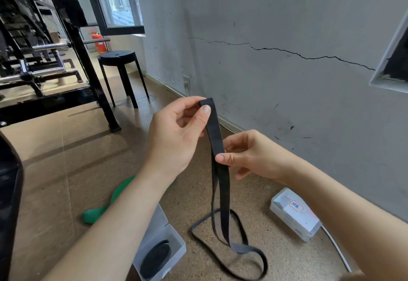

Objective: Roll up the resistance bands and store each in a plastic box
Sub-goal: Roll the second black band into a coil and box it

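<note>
Up top, both hands, left [176, 130] above right [249, 154], pinch the hanging black band [215, 134].

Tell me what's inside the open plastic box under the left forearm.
A rolled black band lies in the open plastic box; the left forearm hides its upper part.

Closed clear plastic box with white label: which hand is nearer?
Right. The right hand is above and left of the labelled plastic box; the left hand is farther left and higher; both pinch the black band.
</note>
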### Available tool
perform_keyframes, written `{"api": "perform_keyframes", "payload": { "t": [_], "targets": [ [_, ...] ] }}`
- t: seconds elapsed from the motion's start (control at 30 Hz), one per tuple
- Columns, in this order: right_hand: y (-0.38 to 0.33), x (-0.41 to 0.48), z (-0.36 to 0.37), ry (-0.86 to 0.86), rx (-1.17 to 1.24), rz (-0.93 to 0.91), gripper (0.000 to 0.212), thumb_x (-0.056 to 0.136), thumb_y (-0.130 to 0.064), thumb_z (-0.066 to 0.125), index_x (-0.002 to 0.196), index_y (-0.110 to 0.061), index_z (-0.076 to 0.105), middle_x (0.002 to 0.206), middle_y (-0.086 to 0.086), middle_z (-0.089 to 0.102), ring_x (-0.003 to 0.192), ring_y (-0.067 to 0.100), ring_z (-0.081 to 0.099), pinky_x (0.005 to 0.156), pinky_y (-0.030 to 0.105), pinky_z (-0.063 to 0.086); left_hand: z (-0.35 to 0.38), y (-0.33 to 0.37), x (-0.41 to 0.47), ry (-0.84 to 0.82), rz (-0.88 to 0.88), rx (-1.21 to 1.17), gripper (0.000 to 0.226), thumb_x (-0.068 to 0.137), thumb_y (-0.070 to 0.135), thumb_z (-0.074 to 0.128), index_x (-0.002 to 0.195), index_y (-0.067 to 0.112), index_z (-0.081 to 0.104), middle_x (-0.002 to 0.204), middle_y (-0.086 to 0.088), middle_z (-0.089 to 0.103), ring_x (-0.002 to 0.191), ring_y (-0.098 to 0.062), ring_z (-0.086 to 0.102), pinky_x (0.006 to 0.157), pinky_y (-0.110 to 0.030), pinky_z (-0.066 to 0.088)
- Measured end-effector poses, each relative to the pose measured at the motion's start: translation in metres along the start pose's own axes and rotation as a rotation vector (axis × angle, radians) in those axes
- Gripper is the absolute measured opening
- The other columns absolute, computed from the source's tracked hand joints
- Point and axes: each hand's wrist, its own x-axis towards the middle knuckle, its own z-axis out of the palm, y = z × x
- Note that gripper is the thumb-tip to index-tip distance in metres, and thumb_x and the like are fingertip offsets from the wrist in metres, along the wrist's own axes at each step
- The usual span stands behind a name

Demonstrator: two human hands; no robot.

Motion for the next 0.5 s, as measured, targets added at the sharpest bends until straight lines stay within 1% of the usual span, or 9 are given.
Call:
{"api": "perform_keyframes", "payload": {
  "t": [0.07,0.1,0.13,0.2,0.23,0.33,0.4,0.47,0.5],
  "targets": [
    [0.000,0.000,-0.002,0.025,-0.183,-0.048,0.036,0.080,-0.039,0.074,0.104,-0.012,0.071,0.092,0.006,0.071,0.082,0.013,0.067,0.069,0.030,0.054,0.001,0.001,-0.001,-0.019,-0.007,0.012,0.016,0.090,0.018,0.064,0.092,0.034,0.065,0.077,0.011,0.070,0.070,-0.001,0.064,0.054,-0.017,0.049],
    [-0.001,-0.001,-0.002,0.017,-0.198,-0.083,0.038,0.079,-0.043,0.073,0.101,-0.011,0.072,0.090,0.008,0.070,0.082,0.012,0.065,0.073,0.033,0.055,0.002,0.002,-0.002,-0.032,-0.011,0.011,0.015,0.089,0.018,0.064,0.091,0.033,0.066,0.077,0.010,0.070,0.067,0.000,0.063,0.052,-0.016,0.048],
    [-0.003,-0.002,-0.002,0.014,-0.127,-0.119,0.039,0.078,-0.043,0.072,0.100,-0.011,0.072,0.089,0.008,0.070,0.082,0.010,0.064,0.074,0.034,0.054,0.003,0.002,-0.003,-0.044,-0.017,-0.002,0.015,0.089,0.017,0.065,0.092,0.031,0.066,0.077,0.008,0.070,0.064,0.000,0.062,0.051,-0.015,0.046],
    [-0.010,-0.004,-0.001,0.043,0.118,-0.179,0.029,0.079,-0.036,0.069,0.098,-0.013,0.072,0.086,0.000,0.071,0.079,0.008,0.065,0.068,0.027,0.052,0.005,0.003,-0.005,-0.067,-0.029,-0.031,0.016,0.087,0.013,0.066,0.090,0.029,0.066,0.072,0.008,0.070,0.059,0.002,0.060,0.052,-0.011,0.044],
    [-0.013,-0.005,0.000,0.076,0.181,-0.213,0.023,0.080,-0.033,0.068,0.095,-0.016,0.073,0.085,-0.002,0.073,0.077,0.008,0.066,0.065,0.026,0.051,0.006,0.004,-0.006,-0.070,-0.033,-0.038,0.018,0.087,0.012,0.066,0.089,0.030,0.066,0.069,0.010,0.069,0.057,0.003,0.059,0.053,-0.009,0.043],
    [-0.018,-0.003,0.003,0.191,0.103,-0.295,0.017,0.086,-0.028,0.068,0.091,-0.014,0.075,0.080,0.010,0.074,0.067,0.010,0.064,0.056,0.025,0.052,0.006,0.004,-0.005,-0.064,-0.037,-0.023,0.018,0.085,0.015,0.068,0.086,0.033,0.066,0.064,0.016,0.068,0.051,0.004,0.056,0.051,-0.009,0.042],
    [-0.017,-0.002,0.004,0.255,0.042,-0.320,0.020,0.087,-0.027,0.069,0.092,-0.008,0.076,0.078,0.018,0.071,0.060,0.013,0.059,0.053,0.026,0.052,0.005,0.005,-0.003,-0.087,-0.052,-0.018,0.013,0.080,0.022,0.071,0.089,0.032,0.068,0.067,0.012,0.069,0.049,0.002,0.054,0.049,-0.013,0.043],
    [-0.017,-0.002,0.004,0.288,-0.011,-0.336,0.022,0.089,-0.027,0.067,0.092,-0.007,0.075,0.077,0.020,0.070,0.056,0.015,0.058,0.052,0.028,0.054,0.003,0.004,-0.002,-0.112,-0.078,0.003,0.021,0.073,0.032,0.072,0.093,0.031,0.070,0.070,0.006,0.069,0.048,-0.002,0.054,0.047,-0.018,0.045],
    [-0.016,-0.002,0.005,0.292,-0.050,-0.342,0.024,0.090,-0.028,0.066,0.092,-0.007,0.075,0.078,0.021,0.069,0.057,0.022,0.060,0.052,0.031,0.055,0.002,0.003,-0.002,-0.113,-0.087,0.016,0.023,0.071,0.033,0.073,0.094,0.031,0.070,0.070,0.004,0.069,0.050,-0.004,0.057,0.048,-0.019,0.047]
  ]
}}
